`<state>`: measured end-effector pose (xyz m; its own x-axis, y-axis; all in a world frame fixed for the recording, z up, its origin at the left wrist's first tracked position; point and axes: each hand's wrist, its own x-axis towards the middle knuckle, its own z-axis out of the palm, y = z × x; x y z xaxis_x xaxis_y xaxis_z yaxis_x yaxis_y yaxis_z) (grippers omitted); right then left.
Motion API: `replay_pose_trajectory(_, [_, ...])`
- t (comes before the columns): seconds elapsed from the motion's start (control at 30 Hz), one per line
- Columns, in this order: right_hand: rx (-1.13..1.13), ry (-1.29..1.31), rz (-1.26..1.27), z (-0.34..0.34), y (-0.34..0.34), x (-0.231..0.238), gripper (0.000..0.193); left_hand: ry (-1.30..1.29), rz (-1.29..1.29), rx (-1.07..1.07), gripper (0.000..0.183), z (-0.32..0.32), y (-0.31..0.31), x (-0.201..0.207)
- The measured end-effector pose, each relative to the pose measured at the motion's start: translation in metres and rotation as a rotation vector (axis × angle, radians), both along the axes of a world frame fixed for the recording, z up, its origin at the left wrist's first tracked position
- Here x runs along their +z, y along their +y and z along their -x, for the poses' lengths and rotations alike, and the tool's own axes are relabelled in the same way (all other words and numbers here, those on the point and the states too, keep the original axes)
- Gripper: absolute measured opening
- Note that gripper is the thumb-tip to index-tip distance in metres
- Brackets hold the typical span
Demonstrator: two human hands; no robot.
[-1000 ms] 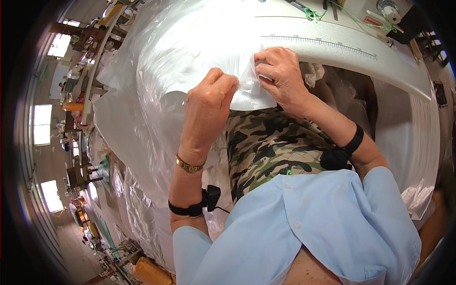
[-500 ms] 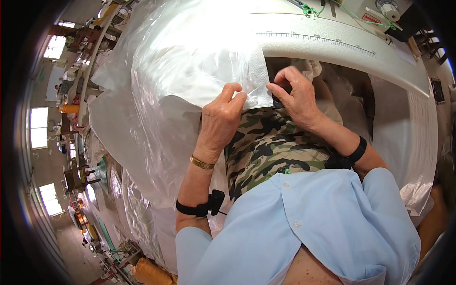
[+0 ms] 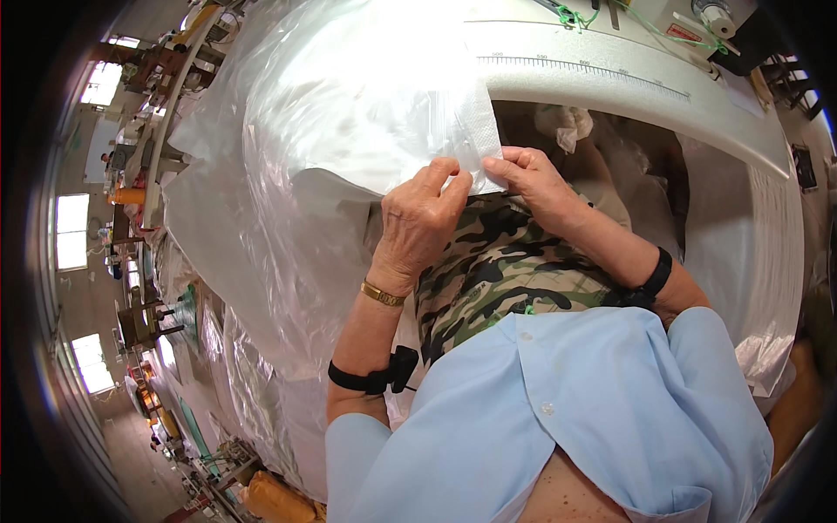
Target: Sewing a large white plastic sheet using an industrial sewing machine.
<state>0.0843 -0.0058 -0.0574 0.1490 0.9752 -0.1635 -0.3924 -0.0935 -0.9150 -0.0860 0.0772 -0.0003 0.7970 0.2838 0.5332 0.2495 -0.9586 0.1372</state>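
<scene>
A large sheet of thin, shiny white plastic film (image 3: 349,113) spreads over the table and hangs down over my lap. Along its right side runs a textured white strip (image 3: 481,122). My left hand (image 3: 423,209) pinches the film's near edge, thumb and forefinger pressed together just left of the corner. At that corner my right hand (image 3: 536,181) grips the strip between thumb and fingers. Both hands are close together above camouflage-patterned trousers (image 3: 488,261). The fingertips hide part of the sheet's lower edge.
Behind the hands is a white table (image 3: 602,57) with a ruler scale along its edge. A white thread cone (image 3: 715,17) and green thread (image 3: 575,16) are at the back right. Stacked white sheets (image 3: 758,279) hang at the right. Machines line the left side.
My right hand has come down and left, closing on the strip's corner. My left hand has shifted slightly right along the edge, and the film moved a little right with it.
</scene>
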Motion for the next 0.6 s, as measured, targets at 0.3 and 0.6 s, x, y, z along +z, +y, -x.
replay_pose_trajectory(0.3, [-0.195, -0.154, -0.11, 0.007, 0.001, 0.008, 0.021, -0.046, -0.005, -0.005, 0.011, 0.002, -0.006, 0.003])
replay_pose_trajectory(0.6, [-0.458, -1.065, -0.381, 0.016, -0.02, 0.032, 0.035, -0.085, -0.029, 0.025, 0.011, 0.004, -0.007, 0.0])
